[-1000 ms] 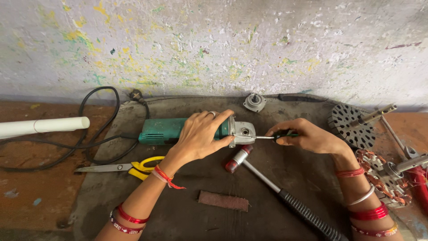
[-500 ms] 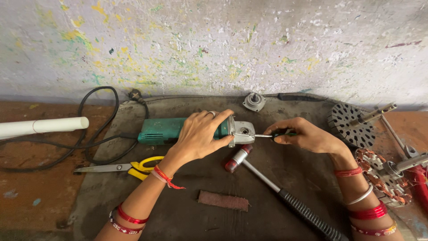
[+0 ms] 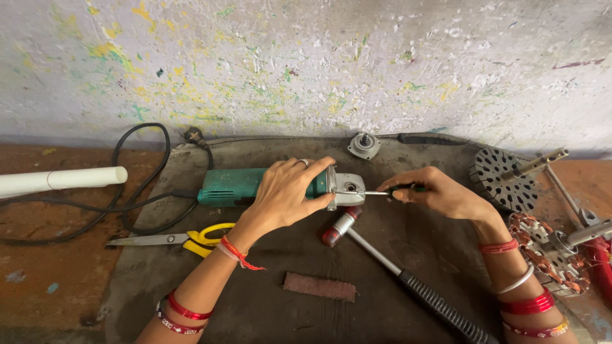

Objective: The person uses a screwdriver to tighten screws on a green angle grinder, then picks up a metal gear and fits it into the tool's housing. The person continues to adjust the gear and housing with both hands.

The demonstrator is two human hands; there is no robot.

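A green angle grinder (image 3: 233, 185) with a grey metal head (image 3: 349, 189) lies on a dark mat (image 3: 268, 306). My left hand (image 3: 290, 191) grips the grinder's body near the head and holds it down. My right hand (image 3: 433, 191) holds a screwdriver (image 3: 376, 192) with a dark green handle; its thin shaft points left and its tip touches the side of the grey head. A small hammer (image 3: 382, 258) with a red-and-silver head and black ribbed grip lies just below the grinder head.
Yellow-handled scissors (image 3: 172, 237) lie left of my forearm. A black cable (image 3: 137, 191) loops at the left, beside a white pipe (image 3: 60, 180). A small round metal part (image 3: 364, 145) sits by the wall. Motor stator and rotor parts (image 3: 510, 178) crowd the right edge. A brown strip (image 3: 319, 286) lies on the mat.
Almost nothing has moved. Both hands stay on the grinder and the screwdriver, with only a slight shift of the right hand.
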